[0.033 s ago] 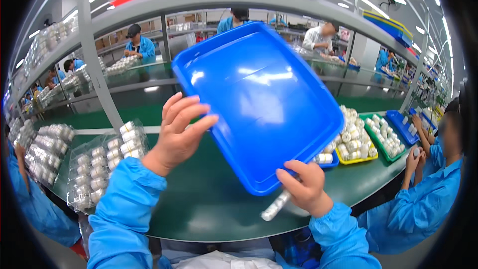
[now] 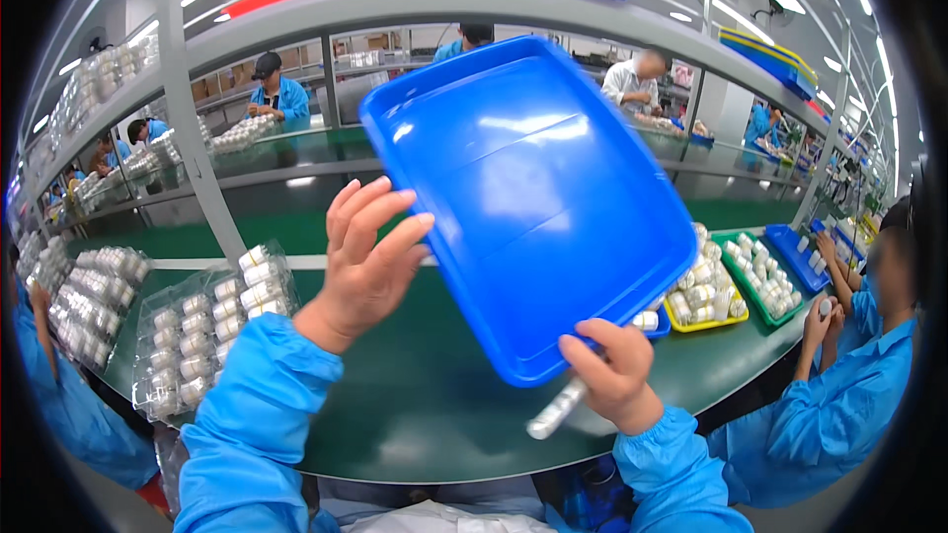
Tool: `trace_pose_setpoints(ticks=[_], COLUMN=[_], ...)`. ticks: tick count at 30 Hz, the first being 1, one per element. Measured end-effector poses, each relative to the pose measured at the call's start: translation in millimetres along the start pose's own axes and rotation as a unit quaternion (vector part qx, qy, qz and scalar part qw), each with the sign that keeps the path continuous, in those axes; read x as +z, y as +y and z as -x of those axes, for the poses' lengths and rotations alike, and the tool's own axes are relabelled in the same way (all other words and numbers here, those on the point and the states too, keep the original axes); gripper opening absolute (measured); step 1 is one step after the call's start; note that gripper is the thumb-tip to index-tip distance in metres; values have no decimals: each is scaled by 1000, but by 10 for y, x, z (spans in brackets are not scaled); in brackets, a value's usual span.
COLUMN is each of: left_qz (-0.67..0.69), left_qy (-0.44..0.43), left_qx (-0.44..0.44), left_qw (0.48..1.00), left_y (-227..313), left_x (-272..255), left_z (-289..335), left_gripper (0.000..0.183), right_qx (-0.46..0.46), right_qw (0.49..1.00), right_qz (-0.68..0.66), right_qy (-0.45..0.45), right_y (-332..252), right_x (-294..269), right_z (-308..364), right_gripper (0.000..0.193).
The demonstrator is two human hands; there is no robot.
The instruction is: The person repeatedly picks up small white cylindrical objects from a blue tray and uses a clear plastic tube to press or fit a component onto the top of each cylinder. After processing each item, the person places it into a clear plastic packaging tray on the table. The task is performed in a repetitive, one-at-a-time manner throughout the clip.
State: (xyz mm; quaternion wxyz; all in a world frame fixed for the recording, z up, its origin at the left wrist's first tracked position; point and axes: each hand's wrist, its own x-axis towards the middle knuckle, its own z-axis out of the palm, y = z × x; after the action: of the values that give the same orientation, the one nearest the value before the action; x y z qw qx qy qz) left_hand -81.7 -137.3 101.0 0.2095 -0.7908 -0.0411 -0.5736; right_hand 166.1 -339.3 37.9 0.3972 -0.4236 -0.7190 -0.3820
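A shallow blue plastic tray (image 2: 523,207) is held up tilted above the table, its inside facing me and bare. My right hand (image 2: 617,375) is closed on the tray's lower corner, thumb and fingers at the rim. From under that hand sticks a slim whitish cylinder (image 2: 556,411), apparently held by the hidden fingers. My left hand (image 2: 367,262) is at the tray's left rim with its fingers spread; the fingertips are touching or very close to the edge, I cannot tell which.
Clear plastic packs of white rolls (image 2: 193,336) lie on the green table (image 2: 425,405) at left. To the right stand a yellow tray (image 2: 706,321) and a green tray (image 2: 780,314) filled with white pieces. A co-worker (image 2: 839,385) sits at right. A metal shelf beam (image 2: 395,15) crosses overhead.
The blue tray has shifted a little to the right. My left hand has moved slightly right with it, and my right hand and the whitish cylinder have moved slightly right too.
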Motion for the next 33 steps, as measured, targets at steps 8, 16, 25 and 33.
trace_pose_setpoints(ticks=[8, 16, 25, 33], left_qz=[143, 197, 243, 256], left_qy=[-139, -217, -229, -229], left_qx=[-195, -213, -251, -259], left_qw=[960, 932, 909, 903], left_y=[765, 889, 891, 812], left_x=[740, 931, 1039, 1033], left_z=[1074, 1240, 1330, 1325], left_gripper=[50, 33, 27, 22], right_qx=[-7, 85, 112, 281], right_qw=[978, 984, 979, 937], right_qz=[158, 110, 173, 157], right_qy=[133, 112, -7, -138], right_y=[694, 1742, 2683, 2719], right_x=[-433, -492, 190, 742], right_z=[-640, -2696, -4343, -4380], right_gripper=[35, 15, 32, 31])
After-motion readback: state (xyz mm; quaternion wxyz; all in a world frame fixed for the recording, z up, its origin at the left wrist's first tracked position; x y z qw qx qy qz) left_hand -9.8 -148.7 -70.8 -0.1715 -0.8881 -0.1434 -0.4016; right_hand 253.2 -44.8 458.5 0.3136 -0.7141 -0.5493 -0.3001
